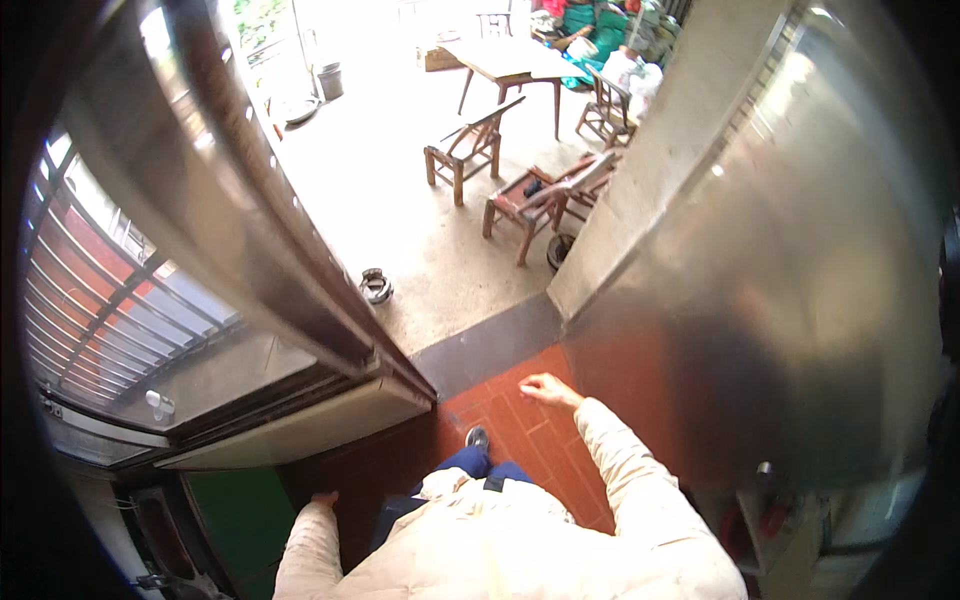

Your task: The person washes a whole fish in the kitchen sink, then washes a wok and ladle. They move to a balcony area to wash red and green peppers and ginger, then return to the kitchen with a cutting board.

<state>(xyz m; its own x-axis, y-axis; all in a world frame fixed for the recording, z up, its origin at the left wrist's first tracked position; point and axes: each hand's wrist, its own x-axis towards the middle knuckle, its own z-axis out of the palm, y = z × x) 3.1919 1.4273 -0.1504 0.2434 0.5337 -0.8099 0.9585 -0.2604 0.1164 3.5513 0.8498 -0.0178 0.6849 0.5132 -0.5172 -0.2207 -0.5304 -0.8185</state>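
My right hand is held out in front of me over the red tiled floor, its fingers curled; no object shows in it. Low at my left side is my left hand, mostly covered by the cream jacket sleeve, so its fingers cannot be made out. One shoe shows below my blue trousers. Beyond my right hand a grey door sill crosses the doorway. A large shiny metal door or panel stands to the right of my right arm.
Outside, several wooden chairs stand near a wooden table. A round metal object sits on the concrete just past the left door frame. A barred window is at the left; bags are piled at the back.
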